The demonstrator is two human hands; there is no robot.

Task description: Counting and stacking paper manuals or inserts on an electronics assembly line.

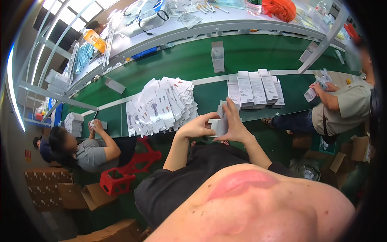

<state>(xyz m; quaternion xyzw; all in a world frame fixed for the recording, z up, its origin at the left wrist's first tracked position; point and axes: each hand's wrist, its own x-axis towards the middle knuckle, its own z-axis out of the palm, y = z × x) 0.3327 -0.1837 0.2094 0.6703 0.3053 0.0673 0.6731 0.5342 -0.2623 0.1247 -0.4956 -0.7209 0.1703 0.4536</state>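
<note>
a small white carton is held between both hands just in front of the body, above the near edge of the green worktop. its left side is pinched by the left grip, with thumb and fingers closed narrowly on the panels. its other side is held by the right grip, where the thumb is spread low and the fingers are reached up along the far panel. the panels are seen set at an angle to one another; how far the carton is folded cannot be told. to the left, a spread heap of flat printed carton blanks is piled on the worktop. to the right, just beyond the right grip, a row of white printed cartons is set close together. farther back, a white open-topped carton is stood on the green surface, and another carton is laid toward the left. at the far right, a carton is held by a seated co-worker; at the left, another is handled by a co-worker in grey, near whom a red plastic stool is placed.
</note>
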